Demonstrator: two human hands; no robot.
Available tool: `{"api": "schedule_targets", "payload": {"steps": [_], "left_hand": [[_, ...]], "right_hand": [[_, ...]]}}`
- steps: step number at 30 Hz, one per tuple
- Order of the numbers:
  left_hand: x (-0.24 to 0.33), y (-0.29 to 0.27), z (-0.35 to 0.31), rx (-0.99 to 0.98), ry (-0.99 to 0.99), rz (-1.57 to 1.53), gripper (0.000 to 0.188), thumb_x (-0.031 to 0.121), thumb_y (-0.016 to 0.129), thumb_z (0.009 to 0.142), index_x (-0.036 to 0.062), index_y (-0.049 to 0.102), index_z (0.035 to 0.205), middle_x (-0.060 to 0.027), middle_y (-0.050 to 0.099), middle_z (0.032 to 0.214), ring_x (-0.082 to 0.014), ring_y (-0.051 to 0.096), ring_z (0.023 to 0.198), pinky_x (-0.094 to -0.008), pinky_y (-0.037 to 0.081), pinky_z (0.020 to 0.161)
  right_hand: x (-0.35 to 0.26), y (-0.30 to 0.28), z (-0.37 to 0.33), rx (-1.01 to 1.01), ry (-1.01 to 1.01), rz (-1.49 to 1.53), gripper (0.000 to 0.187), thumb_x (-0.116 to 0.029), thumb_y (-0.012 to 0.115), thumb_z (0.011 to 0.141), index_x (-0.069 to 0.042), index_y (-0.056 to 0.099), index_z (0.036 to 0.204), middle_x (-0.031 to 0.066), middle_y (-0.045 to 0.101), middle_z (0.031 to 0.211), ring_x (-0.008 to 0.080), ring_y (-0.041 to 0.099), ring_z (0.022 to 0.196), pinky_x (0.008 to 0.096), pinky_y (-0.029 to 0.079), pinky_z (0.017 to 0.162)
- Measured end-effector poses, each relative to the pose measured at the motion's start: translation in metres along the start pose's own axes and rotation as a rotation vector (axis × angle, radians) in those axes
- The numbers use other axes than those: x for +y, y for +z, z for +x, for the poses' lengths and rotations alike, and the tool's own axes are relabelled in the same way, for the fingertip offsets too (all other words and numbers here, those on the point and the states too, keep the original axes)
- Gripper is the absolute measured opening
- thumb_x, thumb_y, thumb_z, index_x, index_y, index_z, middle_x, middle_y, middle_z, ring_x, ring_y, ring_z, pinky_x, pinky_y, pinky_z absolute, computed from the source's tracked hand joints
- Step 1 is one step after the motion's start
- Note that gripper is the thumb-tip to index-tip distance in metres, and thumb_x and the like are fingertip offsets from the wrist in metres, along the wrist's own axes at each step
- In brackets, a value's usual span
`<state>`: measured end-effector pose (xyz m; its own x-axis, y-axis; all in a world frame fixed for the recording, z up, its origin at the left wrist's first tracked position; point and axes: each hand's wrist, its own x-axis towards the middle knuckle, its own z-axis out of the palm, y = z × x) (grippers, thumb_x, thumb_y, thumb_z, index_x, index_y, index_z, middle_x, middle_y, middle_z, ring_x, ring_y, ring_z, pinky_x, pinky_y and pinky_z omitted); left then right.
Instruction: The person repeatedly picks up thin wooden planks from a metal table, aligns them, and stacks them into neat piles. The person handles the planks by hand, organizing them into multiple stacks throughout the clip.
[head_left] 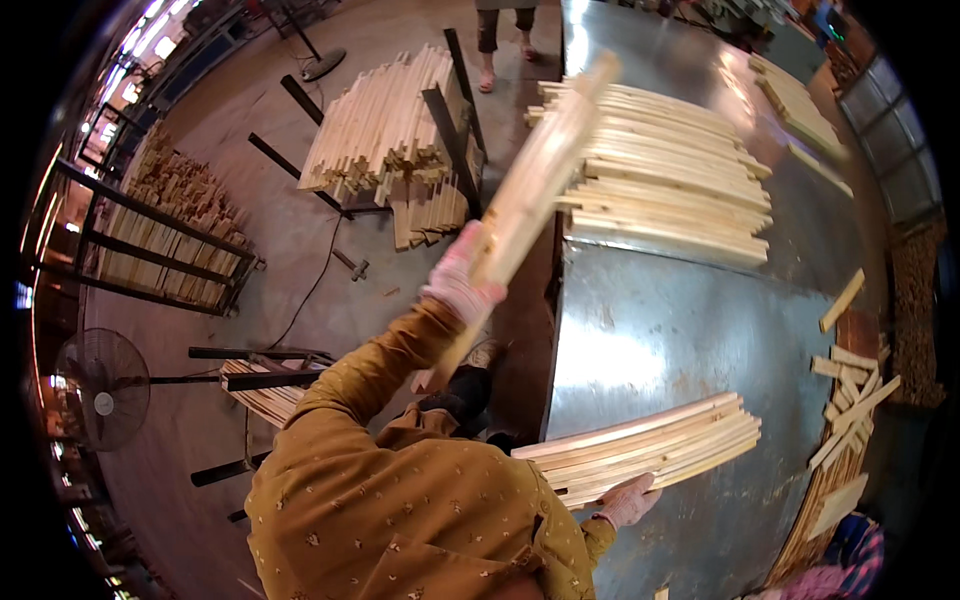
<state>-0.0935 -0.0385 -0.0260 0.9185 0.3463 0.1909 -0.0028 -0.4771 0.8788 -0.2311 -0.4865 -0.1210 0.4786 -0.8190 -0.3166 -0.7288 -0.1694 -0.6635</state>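
My left hand (464,276), in a pinkish work glove, is closed around a long pale wooden board (545,165). The board is tilted, its far end raised over the table's left edge and its near end beside my leg. Motion blurs it a little, so I cannot tell whether it is one piece or more. My right hand (627,500), gloved too, grips the near edge of a small stack of wooden slats (650,436) on the metal table (690,320). Its fingertips are partly hidden against the slats.
A wide row of slats (670,170) lies farther up the table. Offcuts (850,405) are piled at the right edge. On the floor to the left stand racks of slats (385,115), a cart of wood (170,230) and a fan (103,390). Another person (505,30) stands beyond.
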Motion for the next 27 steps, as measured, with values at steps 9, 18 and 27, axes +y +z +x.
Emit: {"api": "schedule_targets", "payload": {"steps": [9, 18, 27], "left_hand": [[-0.160, -0.229, 0.245, 0.384, -0.550, 0.810, 0.091, 0.032, 0.076, 0.078, 0.0068, 0.031, 0.153, -0.0231, 0.051, 0.142, -0.0339, 0.053, 0.129, -0.0414, 0.043, 0.108], [-0.401, -0.245, 0.449, 0.141, -0.684, 0.846, 0.080, 0.036, 0.070, 0.087, 0.0129, 0.031, 0.153, -0.0234, 0.053, 0.138, -0.0393, 0.057, 0.123, -0.0487, 0.048, 0.102], [-0.515, -0.223, 0.483, 0.177, -0.165, 0.879, 0.039, 0.030, 0.061, 0.094, 0.0052, 0.059, 0.123, -0.0151, 0.064, 0.118, -0.0301, 0.061, 0.110, -0.0389, 0.049, 0.097]], "right_hand": [[-0.074, 0.003, -0.022, 0.232, -0.039, -0.395, 0.065, -0.047, 0.054, 0.095, 0.001, 0.049, 0.139, 0.0258, 0.060, 0.123, 0.0428, 0.056, 0.114, 0.0458, 0.043, 0.097], [-0.233, 0.108, -0.158, 0.379, -0.583, -1.053, 0.059, -0.043, 0.058, 0.096, 0.005, 0.057, 0.130, 0.0266, 0.060, 0.128, 0.0389, 0.057, 0.119, 0.0431, 0.047, 0.104], [-0.258, 0.142, -0.164, 0.193, -0.343, -0.742, 0.067, -0.045, 0.060, 0.093, -0.001, 0.048, 0.141, 0.0216, 0.049, 0.143, 0.0348, 0.046, 0.133, 0.0422, 0.037, 0.112]]}}
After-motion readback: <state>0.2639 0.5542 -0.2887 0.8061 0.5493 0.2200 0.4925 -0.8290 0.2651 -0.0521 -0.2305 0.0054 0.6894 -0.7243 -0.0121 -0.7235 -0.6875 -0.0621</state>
